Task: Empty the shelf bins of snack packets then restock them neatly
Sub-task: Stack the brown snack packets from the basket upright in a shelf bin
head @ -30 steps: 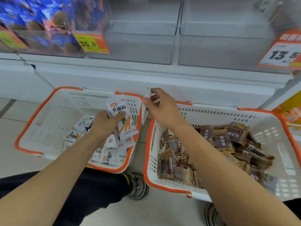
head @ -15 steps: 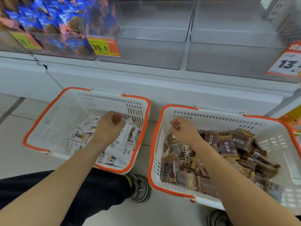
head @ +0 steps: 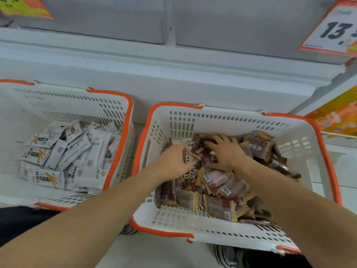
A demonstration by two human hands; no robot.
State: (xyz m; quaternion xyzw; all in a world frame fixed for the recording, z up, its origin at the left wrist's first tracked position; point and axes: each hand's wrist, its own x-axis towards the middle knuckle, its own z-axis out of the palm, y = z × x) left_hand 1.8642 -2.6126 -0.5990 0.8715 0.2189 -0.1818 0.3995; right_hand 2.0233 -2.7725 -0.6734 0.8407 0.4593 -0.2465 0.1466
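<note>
Both my hands have moved into the right basket (head: 222, 118); earlier my left was in the left basket (head: 116, 120) among the white packets (head: 63, 157). Both baskets sit on a pale tiled floor against a white shelf base, with clear bins (head: 108, 20) above. My left hand (head: 174, 161) curls onto the brown packets (head: 218, 188), though I cannot tell whether it pinches one. My right hand (head: 227, 151) lies spread, fingers pressing the pile. An orange price tag (head: 332, 28) reads "13"; the white packets carry Chinese characters.
</note>
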